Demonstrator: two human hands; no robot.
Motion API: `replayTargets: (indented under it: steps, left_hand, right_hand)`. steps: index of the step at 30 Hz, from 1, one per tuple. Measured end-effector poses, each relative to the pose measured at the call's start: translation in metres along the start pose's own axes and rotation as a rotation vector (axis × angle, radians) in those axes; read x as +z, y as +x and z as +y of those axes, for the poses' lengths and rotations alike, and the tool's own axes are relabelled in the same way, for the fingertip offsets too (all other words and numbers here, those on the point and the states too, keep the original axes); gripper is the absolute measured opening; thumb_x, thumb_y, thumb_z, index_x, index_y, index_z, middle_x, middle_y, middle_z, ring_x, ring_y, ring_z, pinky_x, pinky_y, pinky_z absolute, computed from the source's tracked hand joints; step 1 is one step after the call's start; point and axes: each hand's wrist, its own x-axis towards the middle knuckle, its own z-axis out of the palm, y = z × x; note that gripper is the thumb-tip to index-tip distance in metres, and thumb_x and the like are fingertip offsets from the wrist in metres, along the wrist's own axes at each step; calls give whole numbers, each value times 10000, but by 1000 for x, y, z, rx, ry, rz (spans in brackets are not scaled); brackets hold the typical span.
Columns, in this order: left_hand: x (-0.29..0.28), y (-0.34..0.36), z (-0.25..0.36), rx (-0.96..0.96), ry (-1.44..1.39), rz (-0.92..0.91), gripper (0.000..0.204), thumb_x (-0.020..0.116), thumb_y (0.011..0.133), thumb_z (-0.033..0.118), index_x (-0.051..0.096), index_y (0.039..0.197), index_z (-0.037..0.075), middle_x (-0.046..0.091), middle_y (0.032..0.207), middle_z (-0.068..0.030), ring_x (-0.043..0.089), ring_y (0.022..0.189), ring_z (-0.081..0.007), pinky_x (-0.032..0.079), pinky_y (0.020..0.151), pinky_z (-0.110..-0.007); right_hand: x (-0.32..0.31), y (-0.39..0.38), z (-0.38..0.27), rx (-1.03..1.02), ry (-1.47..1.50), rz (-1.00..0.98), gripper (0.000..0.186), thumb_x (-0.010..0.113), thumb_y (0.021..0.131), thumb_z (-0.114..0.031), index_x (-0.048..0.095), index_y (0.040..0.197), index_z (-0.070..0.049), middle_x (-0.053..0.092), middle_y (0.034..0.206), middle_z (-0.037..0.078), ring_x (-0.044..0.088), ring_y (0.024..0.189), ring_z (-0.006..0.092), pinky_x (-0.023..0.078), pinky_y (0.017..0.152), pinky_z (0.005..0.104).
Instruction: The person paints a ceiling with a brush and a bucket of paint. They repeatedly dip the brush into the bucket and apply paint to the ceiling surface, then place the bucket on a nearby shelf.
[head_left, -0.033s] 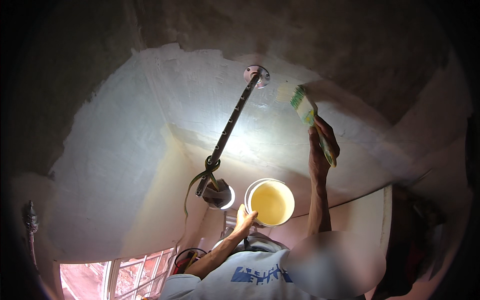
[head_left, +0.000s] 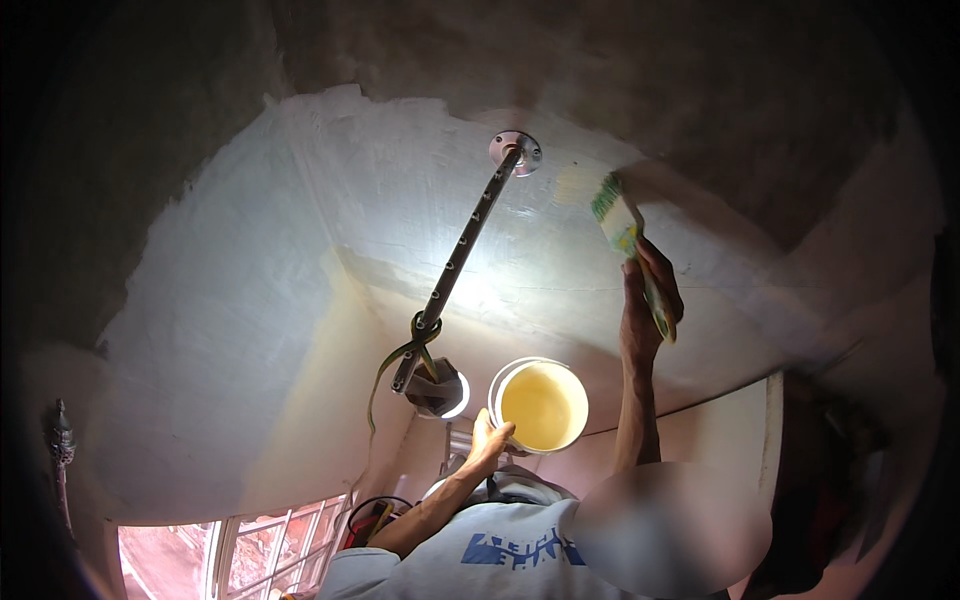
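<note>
My right hand (head_left: 652, 282) is closed around a paintbrush (head_left: 627, 225) with a yellow-green handle, its green-stained bristles close to the grey plaster surface (head_left: 380, 190) beside a pale yellowish patch (head_left: 578, 184). Lower down, my left hand (head_left: 491, 434) grips a white bucket (head_left: 545, 405) of pale yellow paint by its side. A perforated metal rod (head_left: 456, 255) runs diagonally from a round flange (head_left: 530, 155), left of the brush. A green-yellow cord (head_left: 408, 345) is knotted round the rod above a dark object (head_left: 430, 395) with a bright white rim.
At the lower left are a barred window (head_left: 270, 550) and an upright metal fitting (head_left: 62, 445). A torso in a white printed shirt (head_left: 430, 565) and a blurred oval area fill the bottom. A dark recess (head_left: 820, 500) with an edge lies at the right.
My right hand and the brush have shifted slightly to the right, away from the yellowish patch. The left hand and bucket look unchanged.
</note>
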Motion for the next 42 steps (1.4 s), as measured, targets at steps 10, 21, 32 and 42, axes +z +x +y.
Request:
replayTargets:
  steps: [10,21,32,42]
  left_hand:
    - [2,0,2,-19,18,-20,426,592,829,24,380,1193,-40,559,1093,-241,685,868,-388,653,572,-481]
    - [2,-4,9,-4,54,-12,425,584,826,19,378,1191,-51,558,1091,-239,684,869,-379,657,597,-469]
    - [-4,-1,3,-13,66,-4,424,580,825,10,375,1190,-57,556,1091,-253,688,857,-380,657,582,-467]
    - [-4,-1,5,6,43,-8,412,573,827,2,364,1179,-48,551,1101,-254,686,870,-398,653,597,-513]
  right_hand:
    - [43,-13,13,-51,178,-175,321,668,882,65,675,1191,-23,683,1144,93,636,1018,132,511,873,255]
    - [20,-27,-3,95,113,-57,260,646,906,27,673,1164,8,679,1123,89,626,995,146,515,886,289]
    - [64,-16,21,61,195,-251,268,683,892,17,696,1158,-15,703,1095,76,636,960,112,511,860,241]
    - [59,-9,16,93,144,-159,264,681,900,10,687,1163,-8,700,1094,63,627,970,109,505,864,244]
